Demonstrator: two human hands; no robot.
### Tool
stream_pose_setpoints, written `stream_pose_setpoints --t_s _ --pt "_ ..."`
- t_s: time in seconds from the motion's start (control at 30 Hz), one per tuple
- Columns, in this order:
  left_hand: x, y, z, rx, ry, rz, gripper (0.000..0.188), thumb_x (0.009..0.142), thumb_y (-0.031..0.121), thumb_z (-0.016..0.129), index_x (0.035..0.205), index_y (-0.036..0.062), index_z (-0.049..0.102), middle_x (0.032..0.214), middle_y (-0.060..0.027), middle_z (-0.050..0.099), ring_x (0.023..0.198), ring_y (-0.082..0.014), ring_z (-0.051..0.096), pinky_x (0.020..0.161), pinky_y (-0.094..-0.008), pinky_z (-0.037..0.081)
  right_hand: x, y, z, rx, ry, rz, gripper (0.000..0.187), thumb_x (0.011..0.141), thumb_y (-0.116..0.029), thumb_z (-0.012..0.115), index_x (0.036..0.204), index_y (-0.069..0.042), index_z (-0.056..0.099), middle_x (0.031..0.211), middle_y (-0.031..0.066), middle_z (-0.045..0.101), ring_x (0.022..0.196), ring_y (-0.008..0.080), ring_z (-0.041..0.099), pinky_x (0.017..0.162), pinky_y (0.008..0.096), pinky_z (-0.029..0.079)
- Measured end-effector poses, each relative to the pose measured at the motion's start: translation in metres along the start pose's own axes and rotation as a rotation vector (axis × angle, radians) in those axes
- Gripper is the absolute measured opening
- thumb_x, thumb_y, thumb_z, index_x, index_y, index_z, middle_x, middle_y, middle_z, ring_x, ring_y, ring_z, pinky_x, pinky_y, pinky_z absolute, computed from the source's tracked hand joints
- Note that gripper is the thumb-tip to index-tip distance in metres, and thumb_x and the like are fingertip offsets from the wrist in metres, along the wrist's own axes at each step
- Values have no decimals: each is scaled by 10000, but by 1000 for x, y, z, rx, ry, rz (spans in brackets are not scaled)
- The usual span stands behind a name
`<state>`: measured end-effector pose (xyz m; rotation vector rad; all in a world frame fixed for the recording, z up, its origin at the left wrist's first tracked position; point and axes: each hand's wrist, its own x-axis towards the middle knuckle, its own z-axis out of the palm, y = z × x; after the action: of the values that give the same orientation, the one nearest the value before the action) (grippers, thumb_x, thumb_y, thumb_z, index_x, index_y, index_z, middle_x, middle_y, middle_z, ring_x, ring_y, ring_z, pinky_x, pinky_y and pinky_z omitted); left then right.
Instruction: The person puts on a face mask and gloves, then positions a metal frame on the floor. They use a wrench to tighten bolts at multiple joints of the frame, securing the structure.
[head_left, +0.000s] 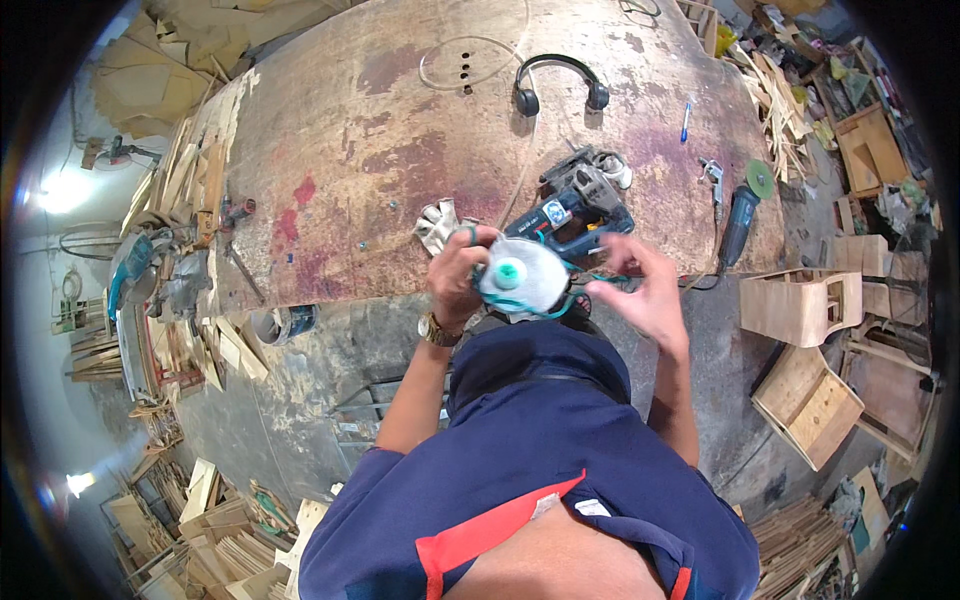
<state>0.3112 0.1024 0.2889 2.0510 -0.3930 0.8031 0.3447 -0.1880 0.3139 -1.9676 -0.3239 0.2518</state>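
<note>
My left hand [458, 278] grips the left edge of a white cup-shaped dust mask [535, 272] with a green valve and green elastic straps. The mask is held up in front of me at the near edge of the workbench. My right hand [640, 290] is just right of it, thumb and fingers spread apart; a green strap [585, 276] runs from the mask towards it. Beyond the mask a blue corded power tool [580, 210] lies on the bench. A pale work glove [438, 226] rests beside my left hand.
On the worn wooden workbench [340, 130] lie black headphones [562, 62], a blue pen [686, 122], a metal spray gun [712, 175] and an angle grinder [742, 215] with a green disc. Wooden boxes [800, 305] stand at the right. Scrap wood [240, 350] is at the left.
</note>
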Motion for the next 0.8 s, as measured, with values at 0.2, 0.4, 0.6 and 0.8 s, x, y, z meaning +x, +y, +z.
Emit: stream_pose_setpoints --t_s 0.2,0.4,0.6,0.8 --pt "21 43 20 4 -317 -214 287 738 76 836 887 26 596 946 -123 653 849 -325 681 720 -400 551 4 -27 38 -92 -99 -268 505 813 -45 785 1303 -41 661 1252 140 717 1064 255 735 870 390 586" --pt "28 22 -10 5 -290 -249 320 847 168 831 737 33 562 882 -95 601 745 -226 598 717 -309 484 15 10 6 428 -21 243 196 860 -21 674 1038 32 736 926 51 768 821 118 708 733 297 571" --pt "32 33 -34 -1197 -331 -923 241 976 119 733 797 57 585 908 -84 696 791 -126 661 693 -262 546 22 29 9 412 -217 452 320 837 -136 668 1092 52 706 961 99 744 828 163 700 761 328 573" --pt "56 73 -23 -1182 -282 -992 97 964 63 742 946 -2 673 914 -116 732 809 -189 739 734 -305 629 21 3 28 21 23 96 523 845 -79 665 1350 -13 546 1218 177 694 1083 226 676 942 375 543"
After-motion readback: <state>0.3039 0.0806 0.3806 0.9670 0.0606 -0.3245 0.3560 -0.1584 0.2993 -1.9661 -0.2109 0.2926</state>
